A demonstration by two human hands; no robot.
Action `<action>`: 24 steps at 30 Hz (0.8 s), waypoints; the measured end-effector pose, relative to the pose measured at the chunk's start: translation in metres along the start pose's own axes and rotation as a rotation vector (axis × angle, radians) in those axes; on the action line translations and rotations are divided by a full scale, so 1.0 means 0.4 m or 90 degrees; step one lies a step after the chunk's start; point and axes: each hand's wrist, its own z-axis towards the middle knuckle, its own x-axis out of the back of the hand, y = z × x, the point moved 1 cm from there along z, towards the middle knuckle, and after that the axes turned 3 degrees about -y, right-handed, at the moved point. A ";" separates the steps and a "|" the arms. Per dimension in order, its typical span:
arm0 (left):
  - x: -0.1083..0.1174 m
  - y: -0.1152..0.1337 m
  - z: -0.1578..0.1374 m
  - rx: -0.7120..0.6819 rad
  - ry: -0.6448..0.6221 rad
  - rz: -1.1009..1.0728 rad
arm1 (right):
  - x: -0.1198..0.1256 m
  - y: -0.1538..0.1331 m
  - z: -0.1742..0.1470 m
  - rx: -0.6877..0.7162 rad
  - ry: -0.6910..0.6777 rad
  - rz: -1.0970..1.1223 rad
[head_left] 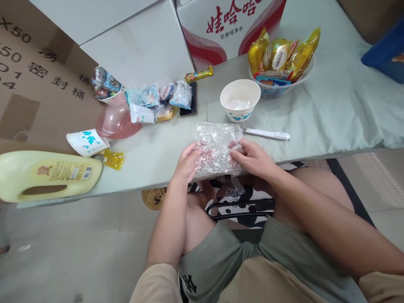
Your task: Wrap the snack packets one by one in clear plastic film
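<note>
A crinkled sheet of clear plastic film spreads over the front edge of the table, with a loose end hanging down below it. My left hand pinches its left side between thumb and fingers. On the opposite side, my right hand grips the film near its right edge. Just beyond the film stands a white paper bowl with blue leaf prints. A white-handled utility knife lies right of the film, its tip close to the plastic.
Wrapped snacks lie by a dark phone at the back left. A pink bowl, a tipped paper cup and a yellow jug are further left. A clear basin holds yellow packets. Boxes stand behind.
</note>
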 end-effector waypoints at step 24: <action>0.010 0.014 -0.006 -0.040 -0.075 -0.005 | 0.014 -0.002 0.003 0.044 0.099 0.095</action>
